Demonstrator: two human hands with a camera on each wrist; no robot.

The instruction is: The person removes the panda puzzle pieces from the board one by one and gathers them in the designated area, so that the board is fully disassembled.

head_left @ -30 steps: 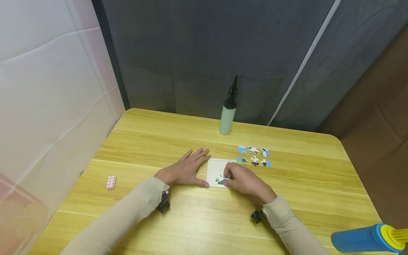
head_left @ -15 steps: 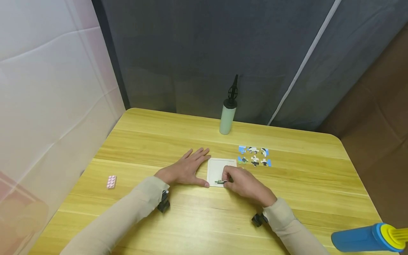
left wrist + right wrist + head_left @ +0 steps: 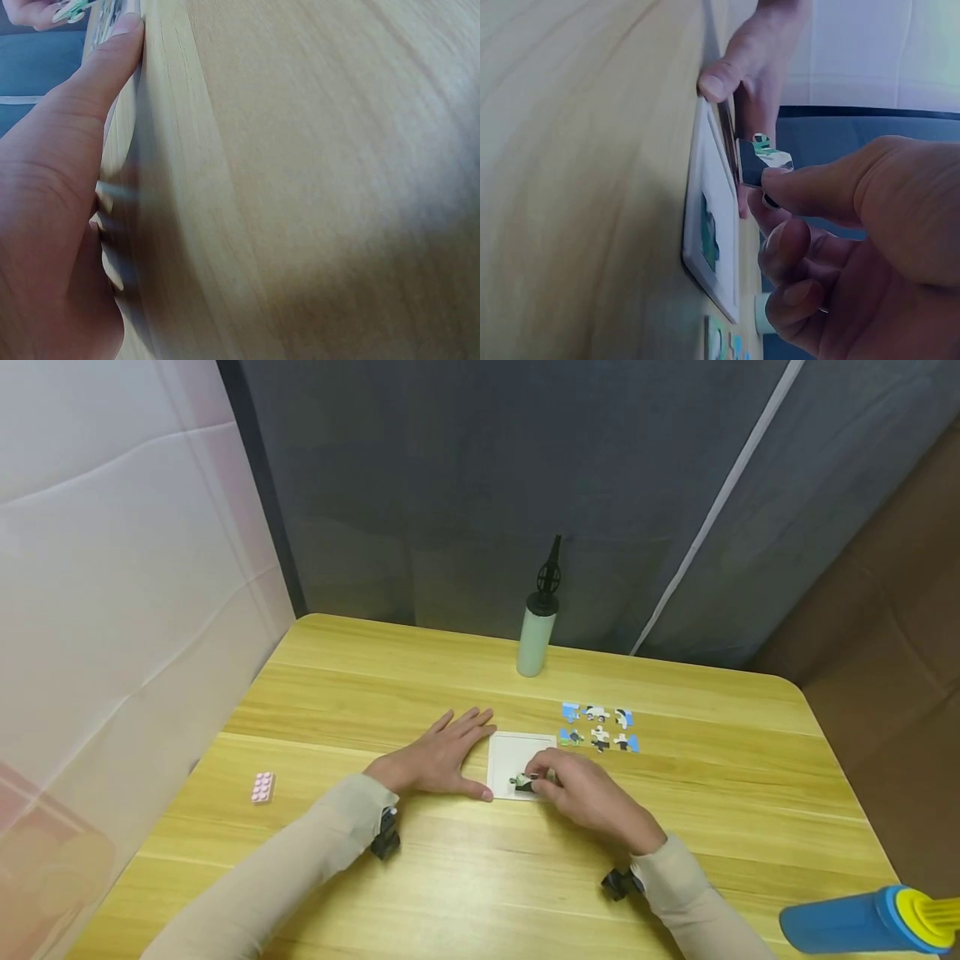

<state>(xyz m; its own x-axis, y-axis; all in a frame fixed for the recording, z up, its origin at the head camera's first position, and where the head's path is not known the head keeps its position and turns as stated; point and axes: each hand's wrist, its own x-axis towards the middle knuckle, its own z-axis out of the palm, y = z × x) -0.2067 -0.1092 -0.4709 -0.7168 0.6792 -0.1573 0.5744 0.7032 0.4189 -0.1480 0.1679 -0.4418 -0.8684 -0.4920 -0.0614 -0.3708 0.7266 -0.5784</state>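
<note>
A square white puzzle tray (image 3: pixel 506 753) with a raised rim lies on the wooden table. My left hand (image 3: pixel 441 762) rests spread on the table at the tray's left side, its thumb at the near left corner. Over the tray, my right hand (image 3: pixel 588 792) pinches a green, white and dark jigsaw piece (image 3: pixel 761 161) between thumb and fingers. The right wrist view shows the piece held tilted, apart from the tray. A green and dark patch (image 3: pixel 709 234) inside the tray looks like another jigsaw piece; I cannot tell for sure.
Several loose jigsaw pieces (image 3: pixel 599 737) lie in two rows beyond the tray's right side. A pale green hand pump (image 3: pixel 535 639) stands behind. A pink toy brick (image 3: pixel 262 787) lies far left, a blue and yellow pump (image 3: pixel 840 918) at the near right.
My right hand has shifted slightly right, still pinching the jigsaw piece, whose tilt has changed. The left hand has not moved.
</note>
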